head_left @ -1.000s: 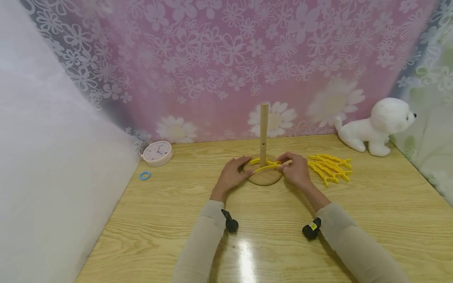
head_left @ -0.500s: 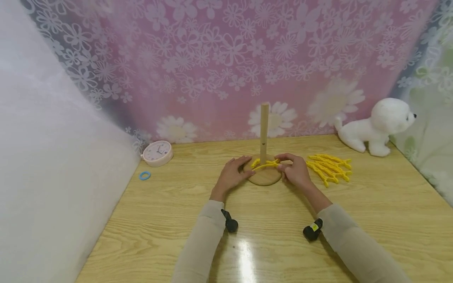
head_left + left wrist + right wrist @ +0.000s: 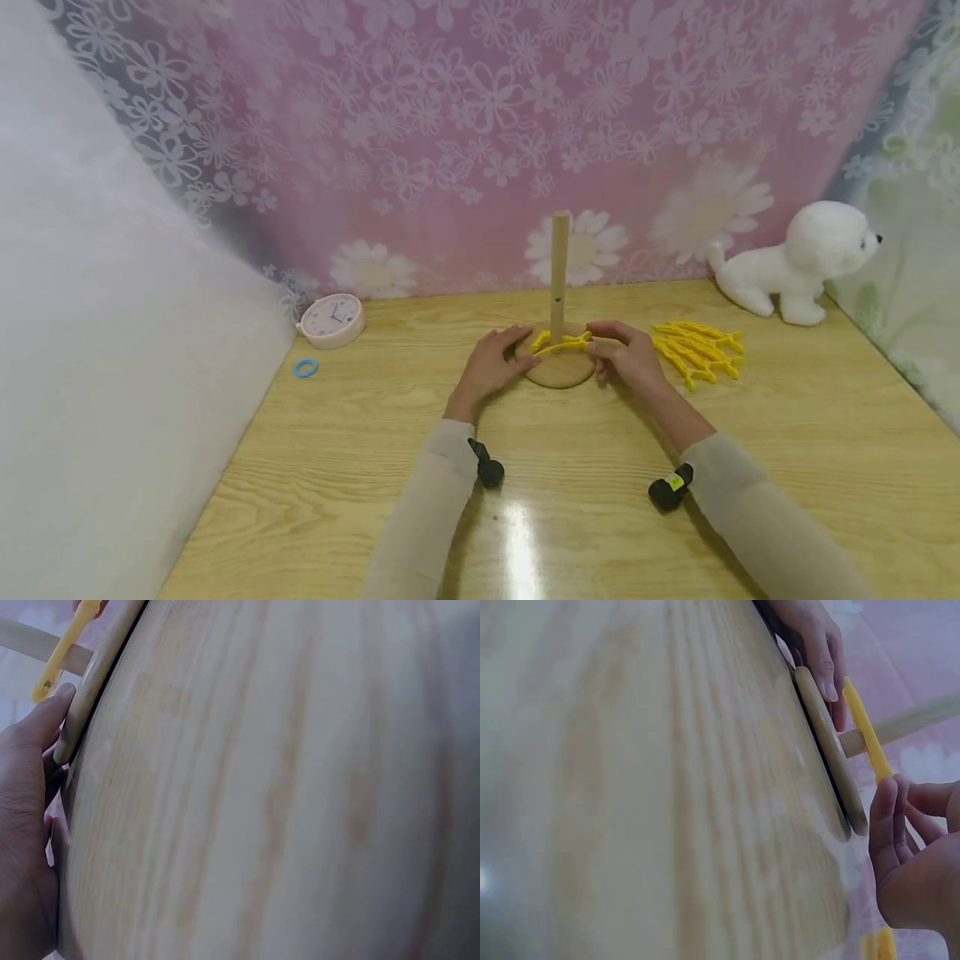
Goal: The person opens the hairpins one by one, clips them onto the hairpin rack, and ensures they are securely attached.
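Observation:
A wooden stand has a round base (image 3: 561,377) and an upright post (image 3: 558,258) with a small hole in its side. My left hand (image 3: 491,367) grips the base's left edge, thumb at the near side and fingers at the far side. From the right, my right hand (image 3: 628,357) pinches one end of a yellow forked plastic branch (image 3: 566,345) between thumb and fingers. That branch lies level around the foot of the post, just above the base, as the right wrist view shows with the branch (image 3: 864,727) crossing the post (image 3: 919,721).
Several more yellow branches (image 3: 697,354) lie in a pile right of the stand on the wooden table (image 3: 570,500). At the back right stands a white plush dog (image 3: 795,262). A pink clock (image 3: 332,321) and a blue ring (image 3: 305,368) are at the left.
My right hand has shifted the yellow branch slightly left, closer around the post, and its forearm has swung a little outward. The left hand stays on the base. The head view has tilted slightly.

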### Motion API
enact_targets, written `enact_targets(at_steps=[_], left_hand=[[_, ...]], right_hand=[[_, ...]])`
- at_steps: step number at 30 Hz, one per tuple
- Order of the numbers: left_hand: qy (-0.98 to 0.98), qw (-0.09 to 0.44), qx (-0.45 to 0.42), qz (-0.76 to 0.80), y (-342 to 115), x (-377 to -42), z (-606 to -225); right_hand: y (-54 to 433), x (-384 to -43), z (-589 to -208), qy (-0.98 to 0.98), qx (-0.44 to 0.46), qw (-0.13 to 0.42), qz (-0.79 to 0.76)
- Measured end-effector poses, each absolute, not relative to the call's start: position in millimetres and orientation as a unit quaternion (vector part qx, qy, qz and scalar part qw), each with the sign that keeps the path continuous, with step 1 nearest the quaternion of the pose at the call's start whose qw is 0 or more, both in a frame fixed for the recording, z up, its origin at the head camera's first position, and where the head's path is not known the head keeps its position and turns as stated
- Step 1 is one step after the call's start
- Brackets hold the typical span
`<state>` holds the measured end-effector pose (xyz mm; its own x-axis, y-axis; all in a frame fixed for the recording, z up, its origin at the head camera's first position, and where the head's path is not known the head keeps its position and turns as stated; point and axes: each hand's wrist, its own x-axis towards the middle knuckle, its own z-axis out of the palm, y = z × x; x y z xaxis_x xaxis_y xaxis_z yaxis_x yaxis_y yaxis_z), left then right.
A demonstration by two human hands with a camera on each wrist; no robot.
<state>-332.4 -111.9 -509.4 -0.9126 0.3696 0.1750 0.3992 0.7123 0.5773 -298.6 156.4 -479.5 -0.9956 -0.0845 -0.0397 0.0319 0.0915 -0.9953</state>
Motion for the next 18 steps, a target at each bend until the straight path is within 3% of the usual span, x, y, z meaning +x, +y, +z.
enact_targets(at_steps=[18], left_hand=[[-0.927, 0.021, -0.212, -0.309, -112, -334, -510]], right_hand=[[204, -252, -474, 0.714, 0.017, 0.031, -0.699]])
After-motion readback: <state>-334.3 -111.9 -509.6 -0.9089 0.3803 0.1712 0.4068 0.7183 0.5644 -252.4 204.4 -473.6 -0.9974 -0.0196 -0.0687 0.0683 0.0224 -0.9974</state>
